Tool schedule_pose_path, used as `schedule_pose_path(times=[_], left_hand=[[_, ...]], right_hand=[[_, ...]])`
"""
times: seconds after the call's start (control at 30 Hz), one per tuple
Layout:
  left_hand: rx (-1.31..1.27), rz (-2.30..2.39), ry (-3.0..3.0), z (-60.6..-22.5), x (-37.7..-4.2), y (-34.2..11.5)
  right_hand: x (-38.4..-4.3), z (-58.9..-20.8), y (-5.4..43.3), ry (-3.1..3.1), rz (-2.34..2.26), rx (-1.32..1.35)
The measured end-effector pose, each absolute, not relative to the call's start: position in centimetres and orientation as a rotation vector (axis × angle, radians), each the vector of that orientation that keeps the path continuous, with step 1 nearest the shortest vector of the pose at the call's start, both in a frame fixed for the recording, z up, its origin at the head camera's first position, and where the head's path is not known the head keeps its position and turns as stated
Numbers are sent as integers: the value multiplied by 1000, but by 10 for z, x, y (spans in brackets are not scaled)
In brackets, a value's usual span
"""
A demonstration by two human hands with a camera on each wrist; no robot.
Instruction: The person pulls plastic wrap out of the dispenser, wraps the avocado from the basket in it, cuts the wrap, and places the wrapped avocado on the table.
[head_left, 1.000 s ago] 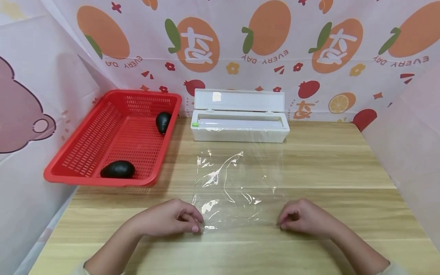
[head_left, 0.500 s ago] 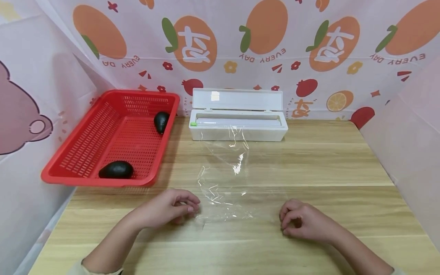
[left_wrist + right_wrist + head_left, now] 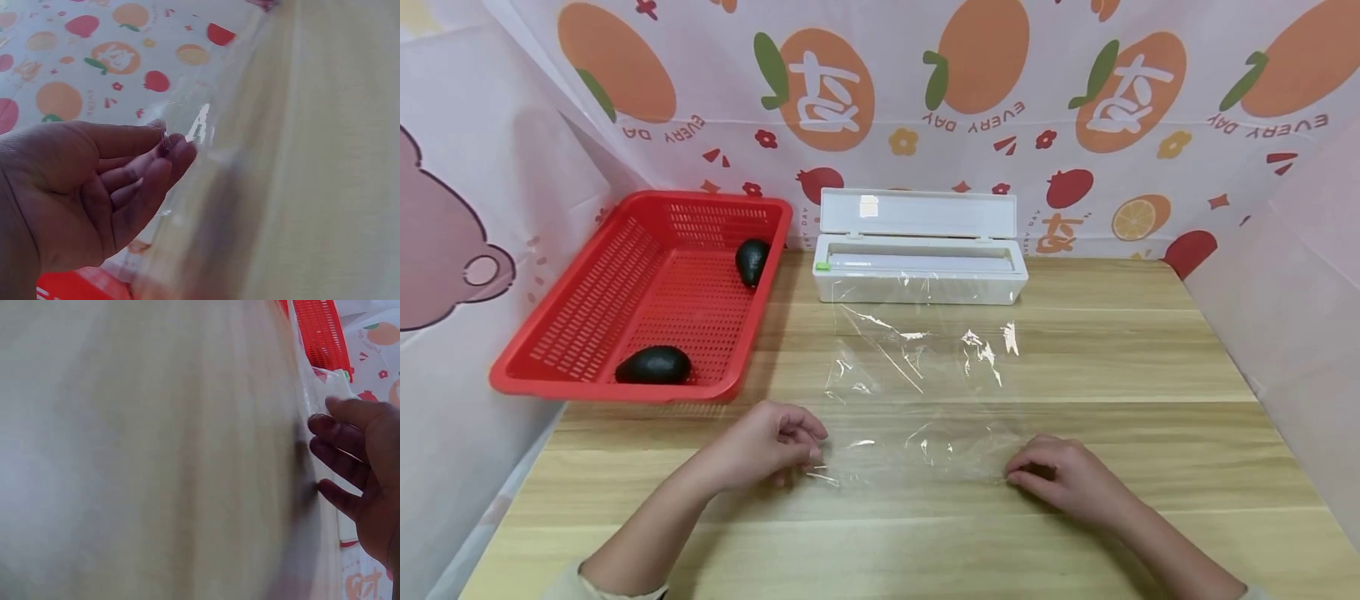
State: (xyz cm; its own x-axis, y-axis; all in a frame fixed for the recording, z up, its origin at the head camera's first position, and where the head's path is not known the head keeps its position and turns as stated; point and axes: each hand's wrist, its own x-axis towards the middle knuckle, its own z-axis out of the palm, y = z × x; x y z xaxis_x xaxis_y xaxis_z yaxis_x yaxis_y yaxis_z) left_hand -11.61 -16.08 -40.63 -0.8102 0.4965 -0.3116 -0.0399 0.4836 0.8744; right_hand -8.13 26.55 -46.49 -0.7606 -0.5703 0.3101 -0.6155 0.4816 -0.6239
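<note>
A clear sheet of cling film (image 3: 917,408) stretches from an open white dispenser box (image 3: 921,287) toward the person, over the wooden table. My left hand (image 3: 778,446) pinches its near left corner between thumb and fingertips; the left wrist view shows the film (image 3: 200,125) at the fingertips of that hand (image 3: 106,181). At the near right corner, my right hand (image 3: 1067,475) pinches the film's edge with thumb and index finger. In the right wrist view this hand (image 3: 369,469) has its other fingers spread and loosely bent.
A red plastic basket (image 3: 741,367) stands at the left, with one dark avocado (image 3: 655,365) near its front and another avocado (image 3: 751,262) by its right wall. The box's lid (image 3: 917,214) is raised near the printed cloth (image 3: 902,83). A green slider (image 3: 822,267) sits at the box's left end.
My left hand has moved a little away from me and to the left. The right hand has shifted slightly, its fingers drawn closer at the film's edge. Creases in the film have changed.
</note>
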Motion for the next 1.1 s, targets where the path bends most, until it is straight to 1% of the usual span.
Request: schedule_pose_path(times=[0.17,0.43,0.6,0.8,1.1], left_hand=[[411,1240,2304,-417,-106,-153],[657,957,2581,-424,-97,-142],[710,810,2725,-427,-95,-142],[731,760,2699,-428,-101,-152],[787,746,2572,-423,-108,-163]], right_hand=[[-82,-471,261,-2577,1099,1072],[-80,-473,261,-2553,979,1118],[-79,-473,264,-2586,943,1103],[-80,-472,268,-2630,909,1025],[-83,-476,271,-2630,866,1033]])
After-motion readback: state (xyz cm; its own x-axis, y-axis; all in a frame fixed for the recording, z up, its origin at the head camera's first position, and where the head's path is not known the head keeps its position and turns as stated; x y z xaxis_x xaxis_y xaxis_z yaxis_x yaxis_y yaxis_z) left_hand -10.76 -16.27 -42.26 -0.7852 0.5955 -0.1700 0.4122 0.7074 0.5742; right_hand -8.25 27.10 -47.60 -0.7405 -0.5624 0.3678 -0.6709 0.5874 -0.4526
